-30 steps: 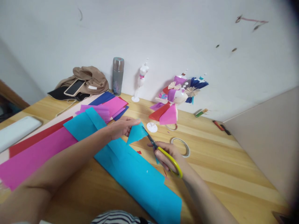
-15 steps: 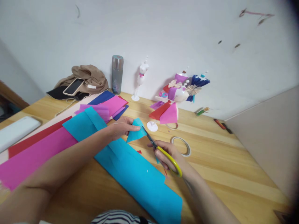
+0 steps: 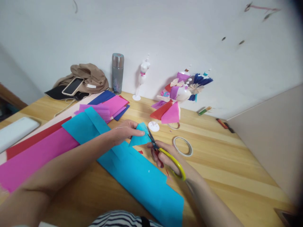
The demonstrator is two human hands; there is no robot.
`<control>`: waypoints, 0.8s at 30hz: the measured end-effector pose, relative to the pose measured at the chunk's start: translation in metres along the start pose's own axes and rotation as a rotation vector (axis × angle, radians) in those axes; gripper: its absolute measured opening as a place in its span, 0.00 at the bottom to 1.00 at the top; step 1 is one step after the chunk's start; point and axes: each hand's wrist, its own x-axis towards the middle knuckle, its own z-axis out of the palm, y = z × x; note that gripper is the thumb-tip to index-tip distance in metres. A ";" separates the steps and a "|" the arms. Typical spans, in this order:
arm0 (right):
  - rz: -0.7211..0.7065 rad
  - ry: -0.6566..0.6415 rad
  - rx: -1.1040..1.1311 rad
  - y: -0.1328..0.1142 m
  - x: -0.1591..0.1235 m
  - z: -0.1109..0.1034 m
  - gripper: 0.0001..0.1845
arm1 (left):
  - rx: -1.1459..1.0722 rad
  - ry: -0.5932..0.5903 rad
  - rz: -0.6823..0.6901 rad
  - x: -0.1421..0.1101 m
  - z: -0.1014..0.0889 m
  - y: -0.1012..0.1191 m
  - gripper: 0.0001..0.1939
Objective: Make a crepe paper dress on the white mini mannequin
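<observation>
Between thumb and fingers, my left hand pinches a small piece of blue paper above the table. My right hand grips a pair of scissors with yellow and red handles. The scissor blades are parted at the right edge of the small blue piece. Beneath both hands lies a long strip of blue paper, folded over near its far end. A red scrap rests on the wooden table close to it.
A roll of tape lies right of my right hand. Mini dress forms in coloured paper stand by the wall, left of them a bare white form and a flask. Pink paper and a phone are on the left.
The scissor blades have opened wider, and the red handle now shows apart from the yellow one. The blue piece has shifted slightly right and down with my left hand.
</observation>
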 end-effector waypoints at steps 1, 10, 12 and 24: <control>-0.012 -0.003 0.003 -0.001 0.001 0.001 0.36 | 0.004 0.000 0.001 0.000 0.001 -0.001 0.20; -0.051 0.009 -0.034 -0.012 0.005 0.007 0.37 | 0.000 0.012 -0.008 0.000 0.008 -0.002 0.14; -0.059 0.019 -0.057 -0.013 0.005 0.007 0.36 | 0.024 0.034 -0.015 0.000 0.008 -0.003 0.15; -0.023 0.033 -0.110 -0.016 0.003 0.008 0.36 | 0.057 0.068 -0.032 0.001 0.007 -0.004 0.16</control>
